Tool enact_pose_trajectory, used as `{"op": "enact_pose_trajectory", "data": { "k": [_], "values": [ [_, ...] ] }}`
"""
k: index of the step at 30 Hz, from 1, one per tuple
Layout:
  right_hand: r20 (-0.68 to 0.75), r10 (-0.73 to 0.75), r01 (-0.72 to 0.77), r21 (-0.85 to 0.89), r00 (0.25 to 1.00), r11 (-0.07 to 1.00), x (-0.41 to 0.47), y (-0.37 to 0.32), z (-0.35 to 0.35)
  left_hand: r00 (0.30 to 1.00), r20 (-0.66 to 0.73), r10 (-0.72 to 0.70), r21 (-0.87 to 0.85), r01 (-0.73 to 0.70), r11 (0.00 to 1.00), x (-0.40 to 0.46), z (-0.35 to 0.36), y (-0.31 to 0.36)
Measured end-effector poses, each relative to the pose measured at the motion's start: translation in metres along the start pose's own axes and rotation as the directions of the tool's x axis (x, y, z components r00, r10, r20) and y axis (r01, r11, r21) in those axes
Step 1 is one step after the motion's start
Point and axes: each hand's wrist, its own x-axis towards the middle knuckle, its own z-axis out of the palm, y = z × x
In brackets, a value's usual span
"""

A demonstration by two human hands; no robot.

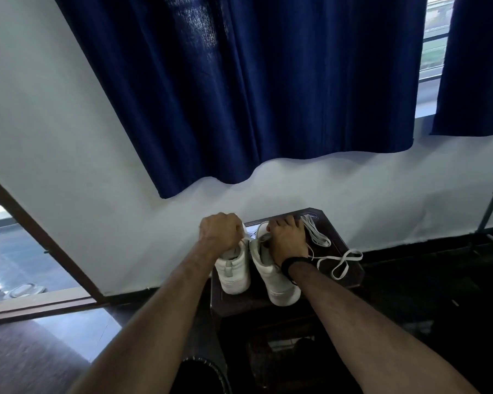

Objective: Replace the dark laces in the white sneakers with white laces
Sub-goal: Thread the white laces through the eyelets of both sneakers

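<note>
So the two white sneakers sat side by side, heels toward the bottom of the frame, on a small dark wooden table point(350, 275) just below centre. The left sneaker point(235, 270) had the left hand point(219, 231) clenched above its tongue, pinching a bit of white lace point(249, 237) that ran toward the other shoe. The right hand point(286, 240), with a black band point(295, 263) on the wrist, lay over the front of the right sneaker point(273, 275), fingers curled down over the lacing area; couldn't really tell what they had hold of. More loose white laces point(339, 261) lay looped on the table right of the shoes, touching it. Behind, a dark blue curtain point(239, 89) filled the upper middle against a white wall point(40, 123)
</note>
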Motion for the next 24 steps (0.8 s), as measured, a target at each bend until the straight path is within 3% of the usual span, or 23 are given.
{"op": "enact_pose_trajectory", "data": {
  "k": [3, 4, 6, 8, 10, 12, 13, 15, 18, 21, 23, 24],
  "values": [
    [0.01, -0.013, 0.013, -0.005, 1.0, 1.0, 0.001, -0.001, 0.0, 0.995, -0.091, -0.027, 0.084, 0.035, 0.996, -0.003, -0.021, -0.015],
    [0.002, -0.008, 0.008, -0.009, 1.0, 1.0, 0.001, -0.001, 0.001, 0.979, -0.157, -0.128, 0.058, 0.138, 0.989, -0.003, -0.027, -0.024],
    [-0.022, 0.009, -0.009, -0.019, 1.0, 1.0, 0.002, 0.0, 0.003, 0.882, -0.274, -0.384, -0.049, 0.386, 0.921, -0.003, -0.032, -0.045],
    [-0.035, 0.023, -0.023, -0.019, 0.999, 1.0, 0.002, -0.001, 0.006, 0.857, -0.244, -0.454, -0.041, 0.459, 0.887, -0.007, -0.027, -0.052],
    [-0.048, 0.031, -0.031, -0.005, 0.998, 0.999, 0.002, -0.002, 0.007, 0.931, -0.17, -0.324, -0.032, 0.324, 0.946, -0.011, -0.017, -0.042],
    [-0.069, 0.05, -0.049, 0.011, 0.996, 0.999, 0.002, 0.0, 0.009, 0.989, -0.071, -0.13, -0.228, 0.111, 0.967, -0.007, 0.001, -0.024],
    [-0.08, 0.058, -0.055, 0.03, 0.995, 0.998, 0.003, 0.001, 0.01, 0.999, -0.017, -0.029, -0.28, 0.023, 0.96, -0.004, 0.01, -0.013],
    [-0.094, 0.07, -0.062, 0.083, 0.993, 0.995, 0.002, 0.003, 0.011, 0.987, 0.104, 0.122, -0.225, -0.096, 0.97, -0.002, 0.024, 0.005],
    [-0.126, 0.078, -0.059, 0.146, 0.989, 0.988, 0.0, 0.006, 0.009, 0.978, 0.109, 0.176, -0.223, -0.148, 0.963, -0.008, 0.038, 0.023],
    [-0.159, 0.098, -0.07, 0.17, 0.982, 0.983, -0.002, 0.008, 0.007, 0.997, -0.025, 0.074, -0.33, -0.078, 0.941, -0.01, 0.049, 0.021],
    [-0.176, 0.141, -0.112, 0.166, 0.974, 0.98, -0.003, 0.008, 0.006, 0.972, -0.172, -0.16, -0.504, 0.053, 0.862, -0.009, 0.043, 0.016],
    [-0.182, 0.16, -0.13, 0.17, 0.97, 0.977, -0.003, 0.008, 0.006, 0.917, -0.202, -0.343, -0.649, 0.137, 0.748, -0.009, 0.033, 0.012]
  ]
}}
